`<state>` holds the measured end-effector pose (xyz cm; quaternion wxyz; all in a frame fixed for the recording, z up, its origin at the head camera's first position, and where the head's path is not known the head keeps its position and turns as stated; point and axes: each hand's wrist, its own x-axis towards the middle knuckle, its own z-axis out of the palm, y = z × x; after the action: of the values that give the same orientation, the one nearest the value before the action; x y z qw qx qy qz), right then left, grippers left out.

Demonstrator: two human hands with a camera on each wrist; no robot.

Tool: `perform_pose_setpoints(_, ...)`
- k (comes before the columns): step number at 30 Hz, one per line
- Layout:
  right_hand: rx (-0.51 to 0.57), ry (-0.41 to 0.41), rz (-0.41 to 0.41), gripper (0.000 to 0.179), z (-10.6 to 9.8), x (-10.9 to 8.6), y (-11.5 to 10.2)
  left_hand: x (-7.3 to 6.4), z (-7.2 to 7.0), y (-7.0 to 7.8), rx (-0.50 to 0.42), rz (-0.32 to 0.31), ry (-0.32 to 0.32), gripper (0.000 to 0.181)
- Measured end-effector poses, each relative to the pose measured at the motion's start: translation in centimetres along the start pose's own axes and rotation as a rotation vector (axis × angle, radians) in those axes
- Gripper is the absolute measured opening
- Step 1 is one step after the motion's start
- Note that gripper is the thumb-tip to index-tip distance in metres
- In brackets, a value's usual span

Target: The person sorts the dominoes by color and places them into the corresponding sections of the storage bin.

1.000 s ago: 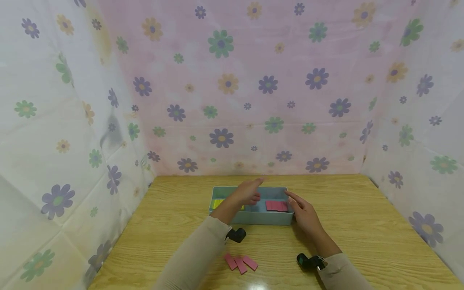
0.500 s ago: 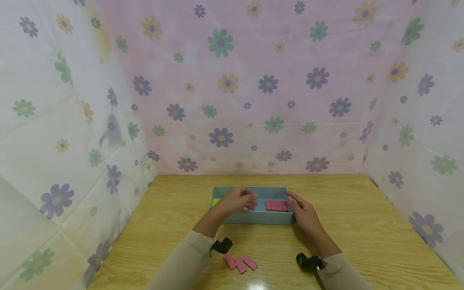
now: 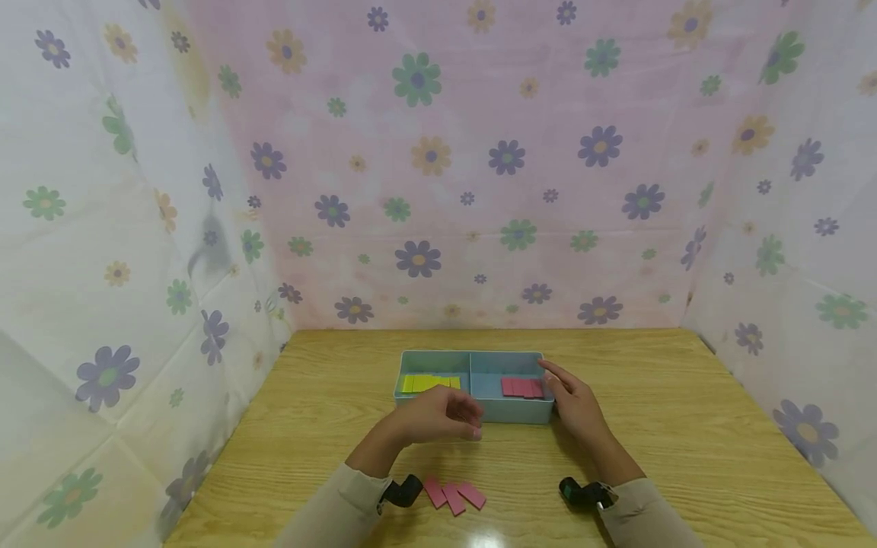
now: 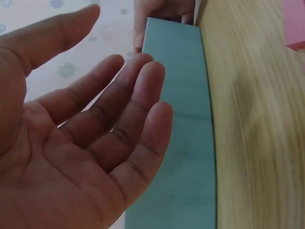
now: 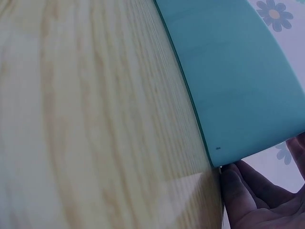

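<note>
A light-blue two-compartment box (image 3: 510, 412) sits on the wooden table. Its left compartment holds yellow tiles (image 3: 418, 383) and its right one pink tiles (image 3: 522, 388). My left hand (image 3: 433, 416) hovers just in front of the box's near wall, fingers loosely bent. In the left wrist view its palm (image 4: 62, 157) shows nothing held. At the box's right end my right hand (image 3: 578, 403) holds the end wall, with fingertips over the rim. The right wrist view shows other fingers (image 5: 238, 193) against the lower corner. Several loose pink tiles (image 3: 454, 496) lie nearer me on the table.
The wooden table (image 3: 329, 365) extends to both sides of the box. A flowered cloth (image 3: 473, 297) hangs behind it and along the left and right sides. Black wrist-worn devices (image 3: 403, 491) sit at both cuffs.
My left hand has come out from over the box, back toward me and slightly left, uncovering the divider and yellow tiles. The right hand stays at the box's end.
</note>
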<state>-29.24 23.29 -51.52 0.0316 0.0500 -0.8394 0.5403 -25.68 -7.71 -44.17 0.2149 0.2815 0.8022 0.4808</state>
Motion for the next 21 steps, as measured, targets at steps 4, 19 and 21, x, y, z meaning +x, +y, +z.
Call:
perform_pose_setpoints(4, 0.002, 0.004, 0.001, 0.051, 0.0, -0.2, -0.3, -0.6, 0.4, -0.4, 0.021, 0.007, -0.021, 0.034)
perform_pose_setpoints(19, 0.016, -0.005, 0.028, 0.051, 0.0, -0.3, -0.6, -1.7, 2.2, -2.4, 0.012, 0.013, -0.128, 0.033)
perform_pose_setpoints(21, 0.025, 0.001, 0.043, 0.049, 0.0, -0.3, -0.5, -1.8, 2.4, -2.6, 0.036, 0.010, -0.137, 0.032)
